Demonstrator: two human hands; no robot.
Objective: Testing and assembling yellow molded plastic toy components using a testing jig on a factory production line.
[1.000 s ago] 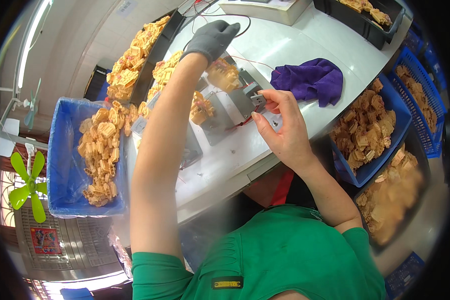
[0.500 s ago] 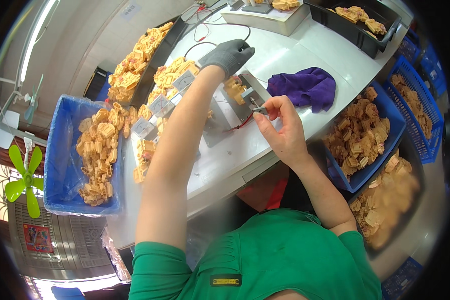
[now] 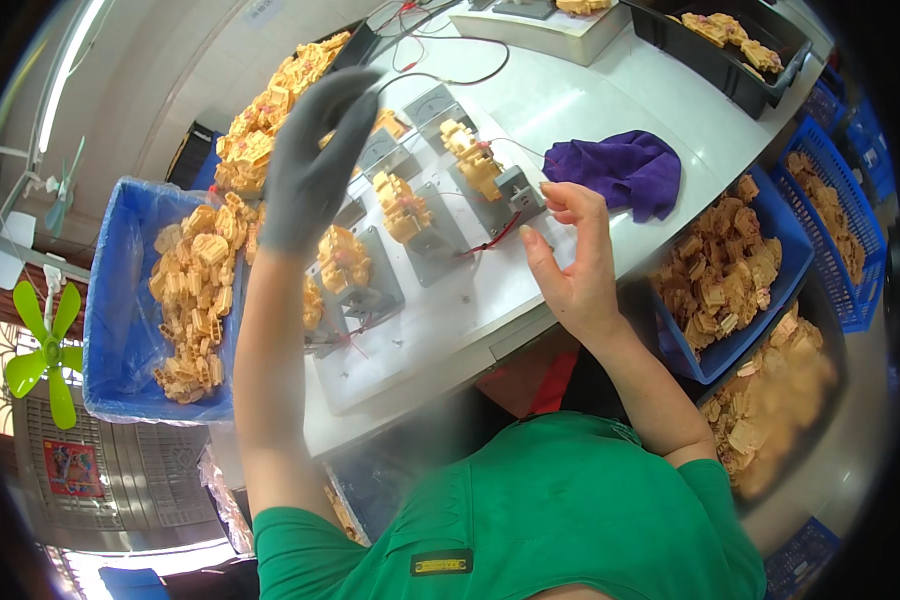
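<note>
Left hand (image 3: 310, 170), gloved, hovers with fingers spread above the grey fixture (image 3: 440, 225); bare right hand (image 3: 570, 265), fingers apart beside it, could snag the red wire (image 3: 490, 238).

A white workbench (image 3: 570, 110) carries a row of grey metal fixtures (image 3: 432, 232), each holding a yellow plastic part (image 3: 402, 205), lying between the gloved left hand's fingers (image 3: 315, 120) and the bare right hand's fingertips (image 3: 550, 192). Just beyond the right fingertips lies a purple cloth (image 3: 622, 170). A black tray (image 3: 722, 50) sits farther beyond it.
</note>
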